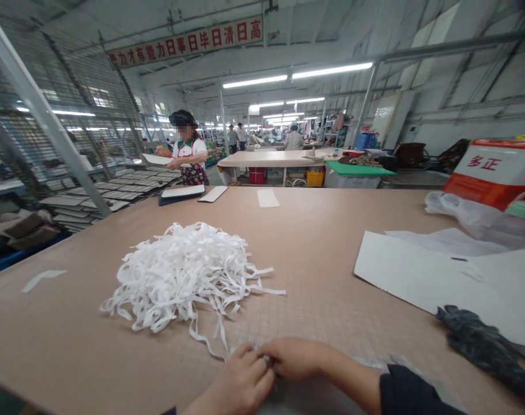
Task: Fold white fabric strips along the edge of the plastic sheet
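At the bottom middle, my left hand [242, 377] and my right hand [295, 357] meet over the near part of the table, their fingers closed and pressed together. What they grip is mostly hidden; a little pale, see-through material shows by the fingertips. Clear plastic film [370, 362] lies under and beside my right forearm. Just beyond the hands spreads a big tangled heap of white fabric tape [188, 274]. One loose strand [199, 337] trails from the heap toward my left fingers; whether it is held I cannot tell.
The brown-topped table [314, 230] carries white board [418, 271], a dark crumpled cloth [483, 346] and an orange-and-white box [491, 173] at right. Flat panels [182, 192] lie at the far edge. Past the left corner, a person [188, 150] handles a panel.
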`<control>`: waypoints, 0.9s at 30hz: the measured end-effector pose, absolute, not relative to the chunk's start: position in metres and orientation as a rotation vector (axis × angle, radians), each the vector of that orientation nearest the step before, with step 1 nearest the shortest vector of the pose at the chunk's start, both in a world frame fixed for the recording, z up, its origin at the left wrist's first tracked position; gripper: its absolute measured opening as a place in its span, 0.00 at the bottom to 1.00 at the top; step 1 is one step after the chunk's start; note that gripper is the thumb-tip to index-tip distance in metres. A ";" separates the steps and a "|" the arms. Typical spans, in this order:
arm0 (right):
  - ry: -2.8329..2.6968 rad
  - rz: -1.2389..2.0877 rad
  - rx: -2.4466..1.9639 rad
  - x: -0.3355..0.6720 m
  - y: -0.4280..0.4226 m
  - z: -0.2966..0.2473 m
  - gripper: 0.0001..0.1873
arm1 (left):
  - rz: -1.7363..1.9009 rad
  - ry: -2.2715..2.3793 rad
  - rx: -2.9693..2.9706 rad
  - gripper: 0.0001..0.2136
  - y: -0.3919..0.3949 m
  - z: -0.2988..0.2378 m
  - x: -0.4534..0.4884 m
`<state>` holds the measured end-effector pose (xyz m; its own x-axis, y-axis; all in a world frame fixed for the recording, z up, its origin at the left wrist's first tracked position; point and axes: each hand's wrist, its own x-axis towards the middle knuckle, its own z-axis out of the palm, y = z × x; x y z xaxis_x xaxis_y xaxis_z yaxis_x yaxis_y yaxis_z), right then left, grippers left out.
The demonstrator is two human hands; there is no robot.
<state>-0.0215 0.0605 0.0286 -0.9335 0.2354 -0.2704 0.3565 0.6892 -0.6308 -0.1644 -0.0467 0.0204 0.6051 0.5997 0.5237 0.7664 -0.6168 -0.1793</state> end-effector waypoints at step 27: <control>2.129 -2.077 1.979 0.196 0.175 0.001 0.12 | -0.062 -2.145 -1.884 0.22 0.074 0.014 -0.291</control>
<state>0.1955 0.1752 0.0011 -0.3231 0.8729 -0.3656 0.3875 -0.2305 -0.8926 -0.2909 0.0745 0.0138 -0.1067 0.9650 0.2397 0.9772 0.1463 -0.1539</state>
